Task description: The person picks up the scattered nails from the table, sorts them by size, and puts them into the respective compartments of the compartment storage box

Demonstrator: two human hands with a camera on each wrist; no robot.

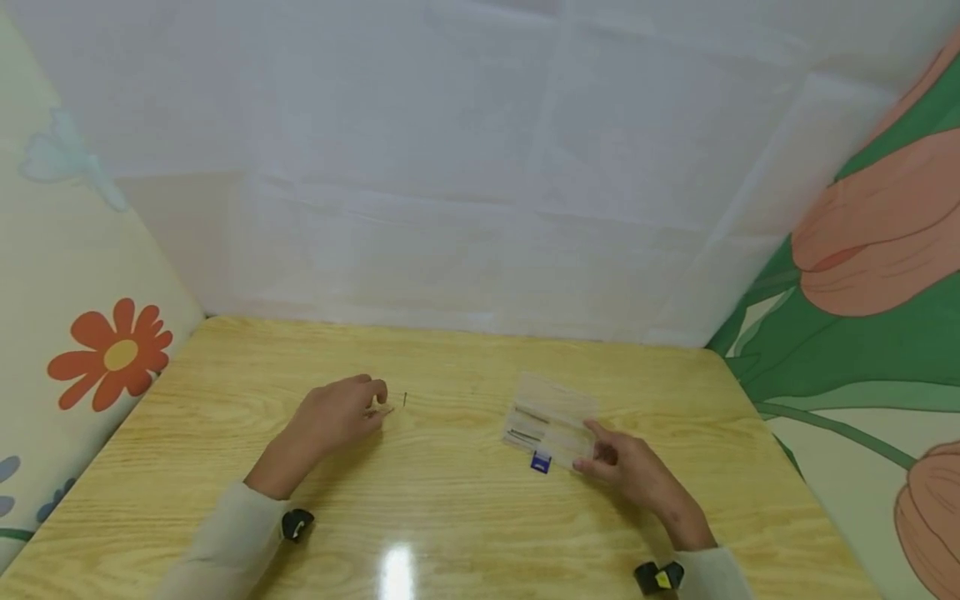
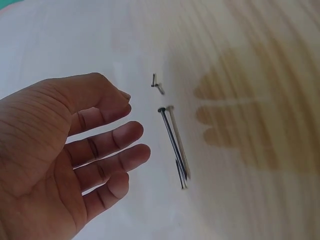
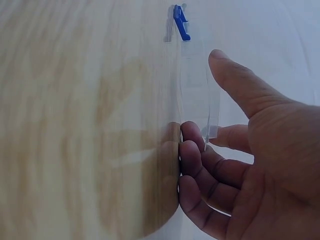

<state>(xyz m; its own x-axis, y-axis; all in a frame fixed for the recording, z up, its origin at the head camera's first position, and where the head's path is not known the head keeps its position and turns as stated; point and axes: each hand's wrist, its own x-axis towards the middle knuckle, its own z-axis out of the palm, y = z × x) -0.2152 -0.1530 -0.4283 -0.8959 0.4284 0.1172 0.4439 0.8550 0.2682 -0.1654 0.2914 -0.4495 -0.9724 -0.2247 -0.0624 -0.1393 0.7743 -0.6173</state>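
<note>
My left hand [image 1: 341,414] is low over the left of the table, its thumb tip close to the index fingertip. I see nothing between them. Beside its fingers lie a long dark nail [image 2: 172,142] and a shorter nail [image 2: 180,174]; a small nail [image 2: 154,80] is just beyond. In the head view a thin dark nail [image 1: 405,399] shows right of the fingertips. My right hand [image 1: 630,468] holds a clear plastic box [image 1: 566,408] at its right end, thumb and fingers around the edge. Dark nails [image 1: 531,415] lie in the box's compartments. Its blue latch [image 1: 541,462] faces me.
The box and loose nails share a glossy wood-grain table [image 1: 450,500]. White sheeting [image 1: 412,208] rises behind the table's far edge. Printed panels stand at both sides, with a red flower [image 1: 120,354] on the left and large pink tulips [image 1: 885,233] on the right.
</note>
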